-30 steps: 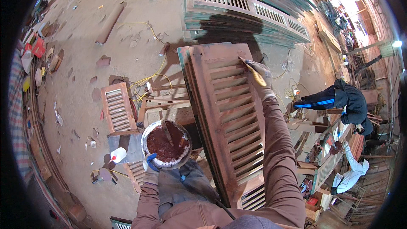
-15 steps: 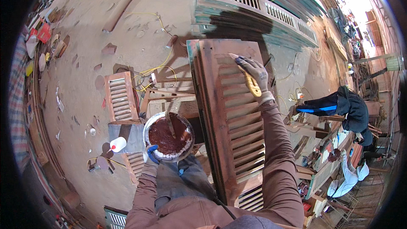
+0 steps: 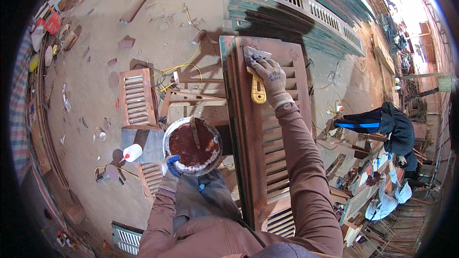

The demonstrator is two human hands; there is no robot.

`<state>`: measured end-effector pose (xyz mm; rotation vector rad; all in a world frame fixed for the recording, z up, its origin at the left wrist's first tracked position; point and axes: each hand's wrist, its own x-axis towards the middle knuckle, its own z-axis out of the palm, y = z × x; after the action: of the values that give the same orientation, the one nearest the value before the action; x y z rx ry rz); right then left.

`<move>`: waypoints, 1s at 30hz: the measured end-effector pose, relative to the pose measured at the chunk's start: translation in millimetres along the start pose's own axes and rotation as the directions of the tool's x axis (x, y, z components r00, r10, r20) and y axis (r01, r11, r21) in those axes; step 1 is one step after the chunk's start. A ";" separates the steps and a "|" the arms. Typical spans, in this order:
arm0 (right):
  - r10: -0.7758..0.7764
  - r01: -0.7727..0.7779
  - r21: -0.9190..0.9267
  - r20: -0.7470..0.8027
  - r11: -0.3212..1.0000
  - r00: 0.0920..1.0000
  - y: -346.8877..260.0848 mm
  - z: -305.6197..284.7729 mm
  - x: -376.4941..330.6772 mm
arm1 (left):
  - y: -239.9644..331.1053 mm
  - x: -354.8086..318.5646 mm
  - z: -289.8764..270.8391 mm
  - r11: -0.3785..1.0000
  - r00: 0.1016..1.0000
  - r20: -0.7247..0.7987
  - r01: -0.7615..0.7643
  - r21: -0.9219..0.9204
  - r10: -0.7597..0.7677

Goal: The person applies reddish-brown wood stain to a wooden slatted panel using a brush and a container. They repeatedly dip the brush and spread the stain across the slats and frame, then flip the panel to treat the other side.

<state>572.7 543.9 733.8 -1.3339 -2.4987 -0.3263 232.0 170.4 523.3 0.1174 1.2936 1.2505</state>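
Note:
A long reddish-brown louvred shutter lies in front of me on a wooden stand. My right hand, in a grey glove, grips a wide scraper with a yellow handle and presses its blade near the shutter's far left corner. My left hand, in a blue glove, holds the rim of a round metal bowl filled with dark red-brown paste. A second putty knife stands in that paste.
A small louvred panel lies on the dirt floor to the left, with a white bottle near it. Yellow cord trails by the stand. Long green shutters lie beyond. A person bends over at the right.
My right hand has slid the scraper left and farther along the shutter toward its far left corner. The bowl stays in my left hand.

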 end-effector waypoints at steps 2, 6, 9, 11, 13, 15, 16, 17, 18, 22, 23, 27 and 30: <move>-0.043 0.042 0.041 0.026 0.998 0.999 -2.0 -15.0 -6.2 | -1.3 1.9 -1.4 0.998 0.998 -0.021 0.052 -0.017 -0.053; 0.057 -0.056 0.252 0.003 0.966 0.998 6.1 -51.4 -10.2 | 16.6 -7.0 23.7 0.984 0.991 -0.038 0.123 -0.131 -0.129; 0.169 -0.144 0.248 -0.083 0.958 0.982 21.3 -49.0 -7.8 | 16.3 -4.5 21.2 0.978 0.986 -0.012 0.161 -0.131 -0.164; 0.205 -0.192 0.222 -0.037 0.956 0.978 20.2 -43.1 1.5 | 11.0 -1.7 14.4 0.979 0.985 0.002 0.172 -0.113 -0.173; 0.235 -0.228 0.190 -0.014 0.955 0.972 6.9 -35.3 8.4 | 14.0 -1.8 19.7 0.984 0.990 0.010 0.142 -0.110 -0.142; 0.213 -0.209 0.243 0.013 0.947 0.977 -2.9 -32.2 5.5 | 24.6 -13.0 37.3 0.963 0.986 0.038 0.164 -0.213 -0.160; 0.225 -0.221 0.297 0.020 0.929 0.974 -2.8 -31.4 5.3 | 27.6 -15.2 41.1 0.965 0.989 0.043 0.149 -0.214 -0.143; 0.237 -0.232 0.349 0.028 0.908 0.971 -2.3 -30.4 5.5 | 30.7 -17.1 43.1 0.968 0.991 0.047 0.133 -0.214 -0.126; 0.279 -0.294 0.277 0.093 0.915 0.956 1.2 -33.4 17.0 | 10.9 -7.2 24.2 0.963 0.993 0.010 0.118 -0.241 -0.119; 0.399 -0.386 0.295 0.018 0.874 0.917 12.8 -22.5 34.1 | 16.0 -7.1 28.4 0.992 0.997 -0.001 0.073 -0.104 -0.074; 0.347 -0.331 0.261 -0.017 0.907 0.938 13.7 -20.3 31.4 | 15.9 -5.6 33.8 0.983 0.995 0.023 0.096 -0.157 -0.094; 0.260 -0.247 0.270 -0.013 0.931 0.966 -7.1 -20.3 32.0 | 3.3 -1.4 17.1 0.953 0.988 0.047 0.152 -0.263 -0.144; 0.392 -0.411 0.289 0.125 0.865 0.911 -1.9 -32.6 37.0 | -9.9 6.0 6.8 0.963 0.991 0.057 0.131 -0.237 -0.121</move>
<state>556.3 560.5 777.2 -1.6920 -2.1221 0.1968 241.9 174.6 515.2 -0.1104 1.0875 1.2776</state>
